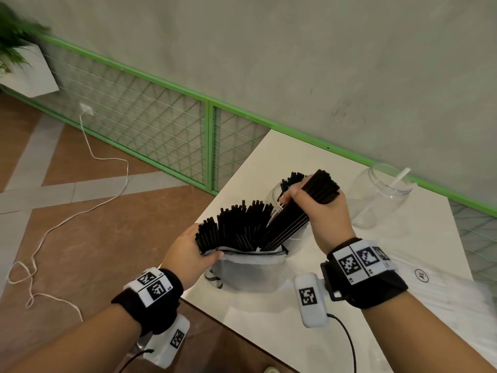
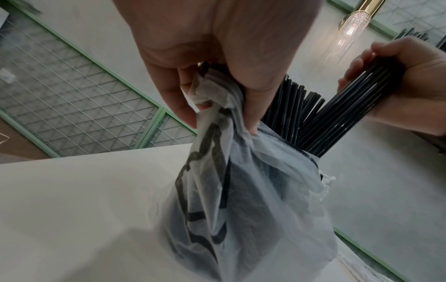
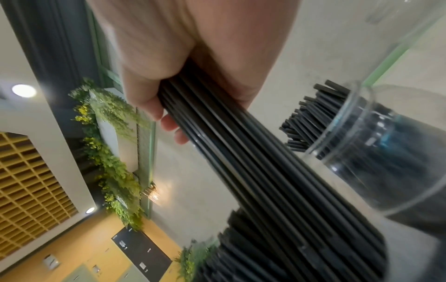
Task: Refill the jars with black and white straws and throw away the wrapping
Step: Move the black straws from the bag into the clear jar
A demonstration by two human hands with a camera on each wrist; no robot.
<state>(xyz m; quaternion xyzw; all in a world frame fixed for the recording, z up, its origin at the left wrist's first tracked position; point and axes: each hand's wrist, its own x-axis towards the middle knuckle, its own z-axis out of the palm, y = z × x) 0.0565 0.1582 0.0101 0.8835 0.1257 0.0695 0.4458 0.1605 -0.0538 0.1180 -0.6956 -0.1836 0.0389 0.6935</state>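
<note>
While the left hand (image 1: 188,254) pinches the bag (image 1: 250,267) on the desk (image 1: 269,162), the right hand (image 1: 320,211) clenches 1 straw bundle (image 1: 304,208), its long axis slanting from the bag toward the jar (image 1: 279,195) just behind.

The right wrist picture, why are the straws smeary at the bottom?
Right wrist view: the black straws blur near the lower edge, likely from motion; the jar looks stretched by the wide lens. Left wrist view: a lamp glares. Head view: mostly sharp.

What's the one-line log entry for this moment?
left hand grips wrapping | right hand grips black straws, lower ends in wrapping | near jar part-filled | far jar one white straw
</note>
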